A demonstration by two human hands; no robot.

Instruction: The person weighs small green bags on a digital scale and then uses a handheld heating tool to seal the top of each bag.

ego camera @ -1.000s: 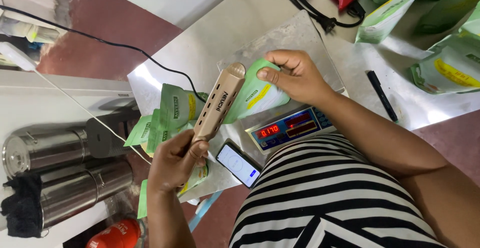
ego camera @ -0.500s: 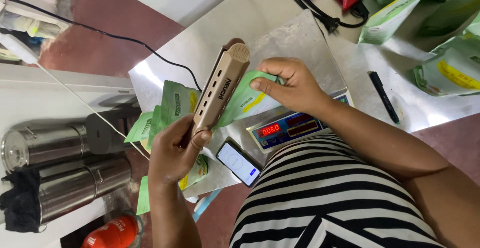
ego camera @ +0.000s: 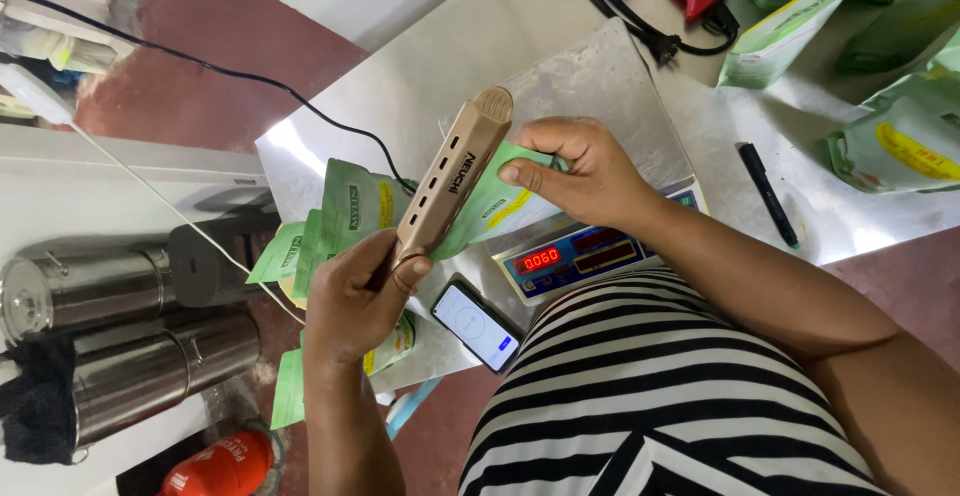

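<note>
While left hand (ego camera: 362,291) grips the stiff tan sealer (ego camera: 452,178) above the scale (ego camera: 585,248), right hand (ego camera: 580,168) pinches a light, floppy green pouch (ego camera: 490,206) by its edge.

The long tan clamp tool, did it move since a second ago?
Yes. The left hand lifted the long tan clamp tool up off the green pouch, tip now higher. The right hand keeps pinching that pouch. The scale and phone stayed put.
</note>
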